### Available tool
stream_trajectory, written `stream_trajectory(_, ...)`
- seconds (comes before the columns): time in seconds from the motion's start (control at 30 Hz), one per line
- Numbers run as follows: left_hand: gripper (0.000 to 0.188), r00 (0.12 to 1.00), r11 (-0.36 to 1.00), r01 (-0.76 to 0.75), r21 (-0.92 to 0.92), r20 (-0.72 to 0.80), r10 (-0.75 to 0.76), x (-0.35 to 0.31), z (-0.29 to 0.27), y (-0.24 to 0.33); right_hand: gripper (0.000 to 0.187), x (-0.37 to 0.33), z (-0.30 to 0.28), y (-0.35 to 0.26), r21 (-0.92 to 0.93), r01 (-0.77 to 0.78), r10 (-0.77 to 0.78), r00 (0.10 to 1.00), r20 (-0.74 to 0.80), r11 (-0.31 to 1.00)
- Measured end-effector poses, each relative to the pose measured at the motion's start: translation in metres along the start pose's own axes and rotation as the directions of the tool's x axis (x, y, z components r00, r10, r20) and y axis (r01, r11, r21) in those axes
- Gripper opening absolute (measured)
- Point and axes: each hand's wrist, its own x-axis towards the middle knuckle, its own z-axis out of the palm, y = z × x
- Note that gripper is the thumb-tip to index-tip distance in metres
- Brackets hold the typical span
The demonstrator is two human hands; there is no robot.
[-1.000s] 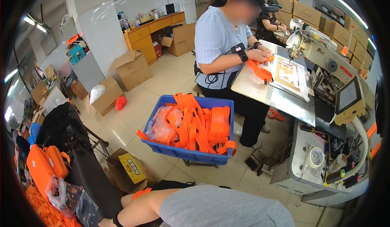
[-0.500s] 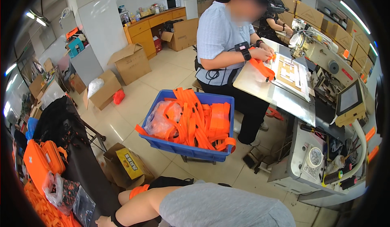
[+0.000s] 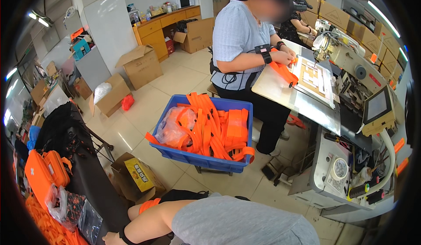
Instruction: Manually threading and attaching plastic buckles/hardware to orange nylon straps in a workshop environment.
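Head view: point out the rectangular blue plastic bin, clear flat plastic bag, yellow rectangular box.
Blue plastic bin (image 3: 199, 161), head view: front wall.
Clear flat plastic bag (image 3: 90, 224), head view: middle.
Yellow rectangular box (image 3: 138, 175), head view: printed face.

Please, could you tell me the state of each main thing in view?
Wearer's hand: at dark table, grip unclear
Blue crate: open, filled with orange straps
Carton with clear bag: open
Wooden drawers: closed
Ceiling lamp: lit
Machine screen: on or off unclear
Stacked cartons: closed
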Motion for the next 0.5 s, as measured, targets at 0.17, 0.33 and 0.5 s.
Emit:
stream_trajectory(0.17,0.024,0.999,1.0,0.004,0.029,-0.048,-0.003,0.002,-0.012,-0.006,0.019,-0.001,-0.008,-0.002,0.062,-0.014,0.012,0.999,0.04,0.998)
stream_trajectory(0.33,0.024,0.994,0.997,-0.001,0.074,-0.112,0.009,0.005,-0.027,-0.019,0.021,0.005,0.0,-0.001,0.194,-0.085,0.086,0.996,0.005,0.977)
stream_trajectory(0.5,0.025,0.975,0.99,-0.002,0.139,-0.221,0.033,0.007,-0.057,-0.04,0.022,-0.003,-0.008,-0.002,0.156,-0.034,0.039,0.999,-0.025,0.987)
